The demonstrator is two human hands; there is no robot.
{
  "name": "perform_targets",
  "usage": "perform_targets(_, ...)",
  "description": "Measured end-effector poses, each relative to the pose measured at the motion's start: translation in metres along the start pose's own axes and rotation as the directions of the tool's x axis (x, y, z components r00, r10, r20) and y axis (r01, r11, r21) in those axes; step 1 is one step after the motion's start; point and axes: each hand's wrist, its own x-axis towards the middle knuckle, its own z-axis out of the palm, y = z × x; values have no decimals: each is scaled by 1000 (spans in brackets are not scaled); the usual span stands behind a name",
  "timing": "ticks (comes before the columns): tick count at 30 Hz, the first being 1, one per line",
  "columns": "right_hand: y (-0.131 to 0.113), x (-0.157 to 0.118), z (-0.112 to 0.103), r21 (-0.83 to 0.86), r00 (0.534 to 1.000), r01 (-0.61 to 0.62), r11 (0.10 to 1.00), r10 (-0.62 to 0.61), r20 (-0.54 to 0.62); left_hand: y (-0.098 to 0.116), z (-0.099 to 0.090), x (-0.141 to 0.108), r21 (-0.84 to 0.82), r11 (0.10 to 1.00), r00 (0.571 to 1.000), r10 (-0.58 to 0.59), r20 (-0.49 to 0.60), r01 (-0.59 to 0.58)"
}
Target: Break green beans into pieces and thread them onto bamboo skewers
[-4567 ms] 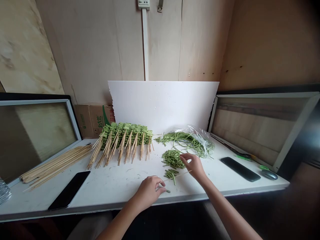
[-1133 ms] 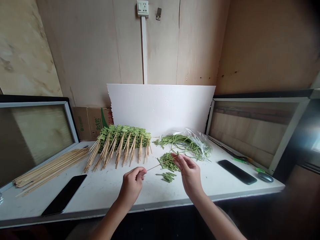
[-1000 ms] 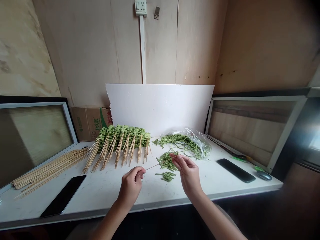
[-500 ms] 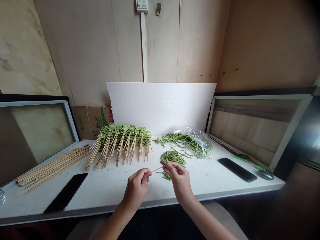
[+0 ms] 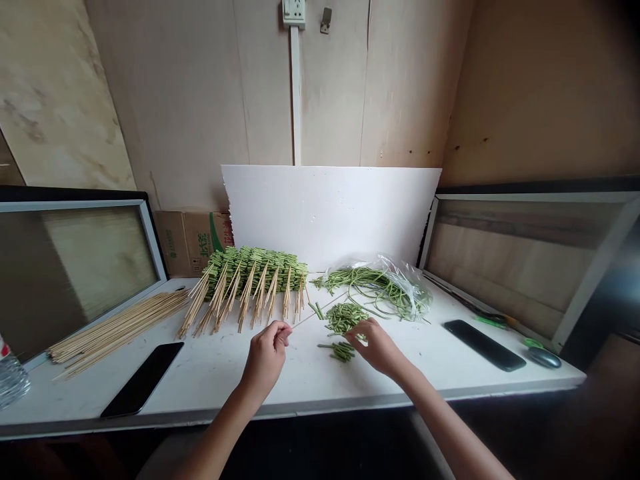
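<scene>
My left hand [image 5: 267,350] is closed on the near end of a thin wooden skewer [image 5: 303,322], which points away to the right. A couple of short green stalk pieces [image 5: 316,310] sit across the skewer, apparently threaded on it. My right hand [image 5: 377,345] is at the near right edge of a pile of cut green stalk pieces [image 5: 344,316], fingertips pinched together; what they hold, if anything, is hidden. A smaller cluster of cut pieces [image 5: 343,351] lies in front of the pile. The stalks look like garlic scapes or long beans.
Filled skewers [image 5: 257,263] are stacked at the back left, sticks facing me. Bare skewers [image 5: 120,327] and a phone [image 5: 143,380] lie left. Uncut stalks [image 5: 373,283] in a plastic bag [image 5: 417,290] lie behind the pile. Another phone [image 5: 484,345] and a mouse [image 5: 544,357] are right.
My right hand has left the skewer and moved right and down to the cut pieces. My left hand keeps the skewer, shifted slightly left. The view has turned a little left.
</scene>
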Motion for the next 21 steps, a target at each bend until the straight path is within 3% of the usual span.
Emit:
perform_targets(5, 17, -4, 9, -291, 995, -21, 956, 48, 84, -11, 3, 1, 5, 998, 994, -67, 82, 67)
perform_targets(10, 21, -4, 12, -336, 987, -98, 937, 135, 88, -15, 4, 1, 1, 997, 990, -76, 121, 76)
perform_targets(13, 28, -2, 9, -176, 987, -153, 972, 160, 24, -14, 3, 1, -12, 998, 991, -68, 119, 70)
perform_targets(16, 32, 1, 1, 128, 979, -189, 973, 197, -53, -11, 3, 0, -28, 998, 992, -49, 117, 53)
perform_targets(21, 16, 9, -14, 591, 942, -209, 779, 323, -92, -7, 4, -3, -43, 999, 993, -24, 115, 29)
